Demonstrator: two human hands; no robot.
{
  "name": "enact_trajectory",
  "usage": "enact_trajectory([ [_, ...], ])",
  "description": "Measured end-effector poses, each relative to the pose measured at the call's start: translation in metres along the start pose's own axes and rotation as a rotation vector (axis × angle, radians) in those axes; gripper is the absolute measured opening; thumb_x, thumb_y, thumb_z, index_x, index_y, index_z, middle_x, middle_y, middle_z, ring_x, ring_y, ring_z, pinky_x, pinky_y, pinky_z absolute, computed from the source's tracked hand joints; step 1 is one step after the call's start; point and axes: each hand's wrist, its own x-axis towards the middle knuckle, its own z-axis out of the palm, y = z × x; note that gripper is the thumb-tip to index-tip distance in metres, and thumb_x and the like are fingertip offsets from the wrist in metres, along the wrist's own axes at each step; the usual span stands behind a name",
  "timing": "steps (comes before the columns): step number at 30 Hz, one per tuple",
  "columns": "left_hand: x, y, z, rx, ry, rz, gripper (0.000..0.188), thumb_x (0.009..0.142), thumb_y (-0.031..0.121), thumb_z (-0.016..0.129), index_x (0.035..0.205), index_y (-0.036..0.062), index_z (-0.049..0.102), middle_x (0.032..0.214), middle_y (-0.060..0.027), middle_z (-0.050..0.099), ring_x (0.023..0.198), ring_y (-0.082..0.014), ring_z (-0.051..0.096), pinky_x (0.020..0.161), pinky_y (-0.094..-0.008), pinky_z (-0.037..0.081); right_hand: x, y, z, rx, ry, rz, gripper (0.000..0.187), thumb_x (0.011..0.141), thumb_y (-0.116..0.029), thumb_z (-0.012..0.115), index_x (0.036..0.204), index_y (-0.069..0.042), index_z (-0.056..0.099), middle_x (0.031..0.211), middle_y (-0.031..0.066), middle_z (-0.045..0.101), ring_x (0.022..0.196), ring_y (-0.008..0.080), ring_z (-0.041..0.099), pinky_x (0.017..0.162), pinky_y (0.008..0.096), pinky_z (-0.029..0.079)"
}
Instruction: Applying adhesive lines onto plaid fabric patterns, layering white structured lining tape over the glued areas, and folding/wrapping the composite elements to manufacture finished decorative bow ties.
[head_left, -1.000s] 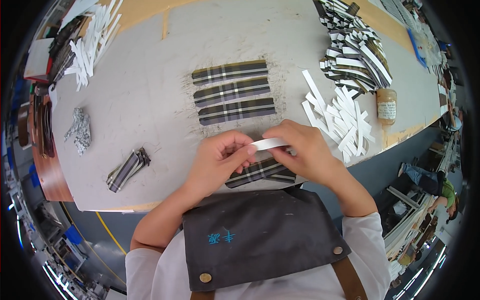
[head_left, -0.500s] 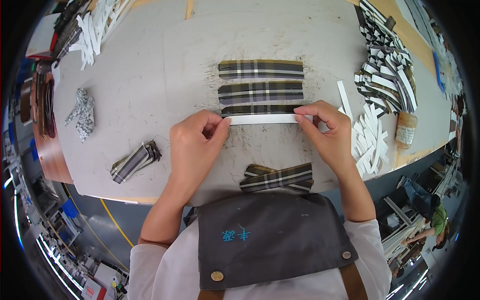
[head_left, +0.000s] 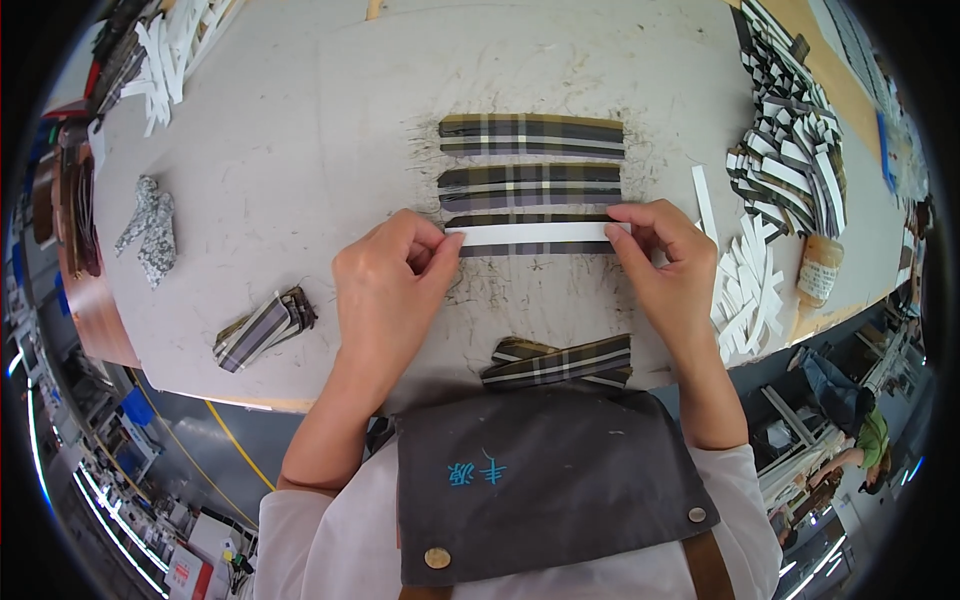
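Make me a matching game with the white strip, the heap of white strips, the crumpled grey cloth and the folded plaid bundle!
Things:
1. white strip
2. heap of white strips
3. crumpled grey cloth
4. folded plaid bundle

Places:
A. far out on the left of the table
B. held at both ends by the left hand and right hand, over a plaid strip
C. beside the right hand, near the table's right edge
D. near the front edge, left of the left hand

Pairs: 1-B, 2-C, 3-A, 4-D
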Motion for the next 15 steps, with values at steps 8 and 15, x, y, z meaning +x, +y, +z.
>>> enact_trajectory([
  [8, -0.0020, -0.0025, -0.0002, -0.010, 0.000, -0.040, 0.016, 0.077, 0.006, 0.074, 0.070, 0.0023, 0.060, 0.057, -0.0068, 0.060, 0.046, -0.0146, 0.056, 0.047, -0.0266, 0.043, -0.0044, -0.0028, 0.0014, -0.015, 0.033, 0.051, 0.016, 0.078, 0.001, 0.072, 0.093, -0.001, 0.068, 0.073, 0.0032, 0.061, 0.059, 0.0072, 0.055, 0.052, 0.0205, 0.044],
  [15, -0.0006, -0.0023, -0.0008, -0.006, -0.003, -0.033, 0.016, 0.078, 0.006, 0.074, 0.070, 0.0019, 0.060, 0.057, -0.0070, 0.060, 0.046, -0.0137, 0.056, 0.046, -0.0259, 0.042, -0.0052, -0.0008, 0.0029, -0.013, 0.030, 0.040, 0.017, 0.078, 0.001, 0.073, 0.093, -0.002, 0.068, 0.073, 0.0017, 0.059, 0.059, 0.0060, 0.053, 0.052, 0.0201, 0.043],
])
